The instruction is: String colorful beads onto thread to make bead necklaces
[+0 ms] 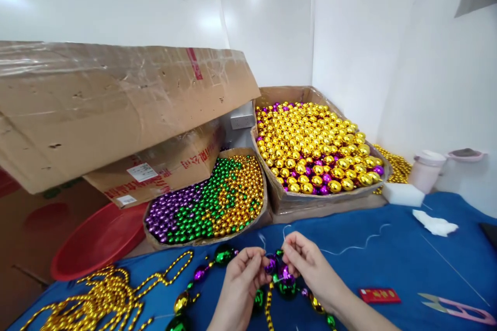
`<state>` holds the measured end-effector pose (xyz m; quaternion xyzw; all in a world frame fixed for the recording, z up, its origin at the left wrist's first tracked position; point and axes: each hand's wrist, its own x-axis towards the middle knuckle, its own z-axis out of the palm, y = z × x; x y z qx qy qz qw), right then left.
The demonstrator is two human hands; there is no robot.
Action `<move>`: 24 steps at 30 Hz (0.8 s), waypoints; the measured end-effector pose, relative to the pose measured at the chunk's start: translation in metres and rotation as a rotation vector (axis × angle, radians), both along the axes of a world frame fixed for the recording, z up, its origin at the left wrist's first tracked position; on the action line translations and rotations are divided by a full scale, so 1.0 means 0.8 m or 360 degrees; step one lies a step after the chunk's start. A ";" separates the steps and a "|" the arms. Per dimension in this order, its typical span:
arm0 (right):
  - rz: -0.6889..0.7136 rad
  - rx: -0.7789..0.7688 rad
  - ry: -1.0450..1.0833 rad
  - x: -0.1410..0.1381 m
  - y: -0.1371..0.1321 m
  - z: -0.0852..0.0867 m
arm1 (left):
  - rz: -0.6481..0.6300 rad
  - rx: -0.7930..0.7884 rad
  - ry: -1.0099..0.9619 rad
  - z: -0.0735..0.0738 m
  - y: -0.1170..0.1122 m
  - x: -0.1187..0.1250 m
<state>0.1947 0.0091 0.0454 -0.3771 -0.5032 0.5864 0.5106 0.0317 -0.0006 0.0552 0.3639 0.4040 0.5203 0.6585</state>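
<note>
Both hands work close together over a beaded necklace (200,272) of green, purple and gold shiny beads on the blue cloth (334,248). My left hand (243,274) is closed in a pinch on thin clear string beside a purple bead (271,265). My right hand (305,261) pinches the string too, next to a small green bead (279,253); a loose string end (286,230) sticks up above the fingers. A larger purple bead and a green bead (287,289) hang just below. The fingers partly hide the string between the hands.
Boxes of gold and purple beads (310,139) and of mixed beads (202,201) stand behind. A cardboard flap (116,103) overhangs at left, above a red basin (97,238). Gold bead strands (101,295) lie left; a red packet (379,296) and thread snips (454,310) lie right.
</note>
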 end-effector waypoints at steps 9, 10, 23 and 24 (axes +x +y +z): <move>0.0213 0.0285 -0.0327 -0.004 0.015 0.008 | 0.0014 0.0321 0.0529 0.019 0.000 -0.006; 0.0268 0.0298 -0.0360 -0.004 0.017 0.009 | 0.0018 0.0334 0.0536 0.021 -0.001 -0.006; 0.0233 0.0710 -0.1107 0.014 0.026 0.035 | -0.0140 0.1058 0.1360 0.031 -0.013 -0.019; 0.0239 0.0760 -0.1174 0.016 0.026 0.037 | -0.0125 0.1119 0.1414 0.029 -0.014 -0.018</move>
